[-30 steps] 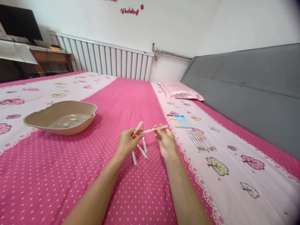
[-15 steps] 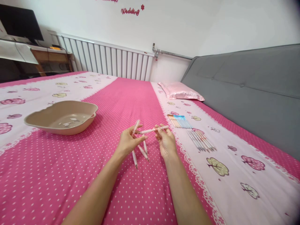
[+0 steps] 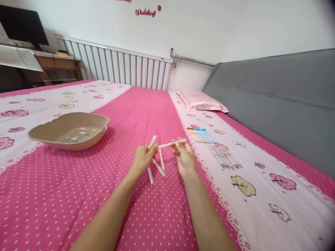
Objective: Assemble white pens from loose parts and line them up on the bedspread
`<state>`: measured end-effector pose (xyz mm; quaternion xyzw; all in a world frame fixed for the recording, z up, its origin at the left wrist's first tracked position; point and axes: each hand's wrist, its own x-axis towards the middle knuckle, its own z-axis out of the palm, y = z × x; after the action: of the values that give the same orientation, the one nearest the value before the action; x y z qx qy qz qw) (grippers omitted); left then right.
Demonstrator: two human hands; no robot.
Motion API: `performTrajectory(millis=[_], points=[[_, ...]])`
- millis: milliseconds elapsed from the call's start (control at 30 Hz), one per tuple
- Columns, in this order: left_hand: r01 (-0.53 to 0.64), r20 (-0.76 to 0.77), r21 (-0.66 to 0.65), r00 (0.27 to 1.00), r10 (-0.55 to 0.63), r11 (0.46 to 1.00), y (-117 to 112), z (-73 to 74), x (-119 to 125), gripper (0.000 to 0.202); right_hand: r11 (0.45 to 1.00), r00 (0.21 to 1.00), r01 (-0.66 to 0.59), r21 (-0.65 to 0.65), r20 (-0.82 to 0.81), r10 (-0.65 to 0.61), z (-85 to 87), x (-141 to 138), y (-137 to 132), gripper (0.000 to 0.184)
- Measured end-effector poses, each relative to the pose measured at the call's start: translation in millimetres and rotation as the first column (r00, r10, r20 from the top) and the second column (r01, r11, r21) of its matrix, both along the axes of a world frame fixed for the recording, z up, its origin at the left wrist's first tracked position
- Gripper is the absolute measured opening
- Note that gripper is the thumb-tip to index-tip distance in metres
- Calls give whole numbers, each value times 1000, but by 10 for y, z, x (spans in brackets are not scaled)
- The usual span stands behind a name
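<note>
My right hand (image 3: pixel 185 158) pinches a pale pink pen (image 3: pixel 171 143) that lies almost level between my hands. The fingers of my left hand (image 3: pixel 142 158) are closed at its left end, hiding that tip. Another pale pink barrel (image 3: pixel 152 142) sticks up past my left thumb and finger; how it is held is partly hidden. Below the hands, several similar pens with dark pointed tips, among them one pen (image 3: pixel 159 170) and another pen (image 3: pixel 162 161), fan out over the pink dotted bedspread (image 3: pixel 157 216).
A beige basin (image 3: pixel 70 139) with small pale pieces inside stands at the left. To the right lie a row of orange and blue pens (image 3: pixel 201 135) and a row of greyish-white pens (image 3: pixel 225 157). Farther back are a pink pillow (image 3: pixel 201 101) and a grey headboard (image 3: pixel 277 94).
My left hand's fingers, spread apart before, have closed on the left end of the level pen. My right hand has barely moved.
</note>
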<state>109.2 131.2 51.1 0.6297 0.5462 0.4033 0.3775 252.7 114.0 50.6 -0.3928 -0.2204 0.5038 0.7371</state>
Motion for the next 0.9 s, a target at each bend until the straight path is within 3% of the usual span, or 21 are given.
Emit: performTrajectory(millis=[133,267,500,567,633,767,900], points=[[45,154,-98,988,-29,994,-1,5,-7,43,999,1000,7,36,12,-7,0,-2,-2,23],[135,374,-254,927,-31,958,-29,48,-26,46,997,999,41,72,20,-42,21,30,-5,24],[79,407,-299,912,53,951,11,70,-116,38,974,971,222,31,-99,-218,15,169,26,13],[70,412,-294,909,60,953,18,68,-133,38,986,969,165,-2,-188,-162,24,194,23,5],[91,413,-286,910,37,954,15,65,-130,39,999,967,27,-30,-254,-34,41,185,9,13],[134,383,-272,923,-21,953,-5,51,-77,40,979,955,-199,-52,-233,182,68,70,-32,5],[160,260,-224,960,-99,961,-12,16,-29,43,973,960,-226,-35,-180,217,49,-47,-32,10]])
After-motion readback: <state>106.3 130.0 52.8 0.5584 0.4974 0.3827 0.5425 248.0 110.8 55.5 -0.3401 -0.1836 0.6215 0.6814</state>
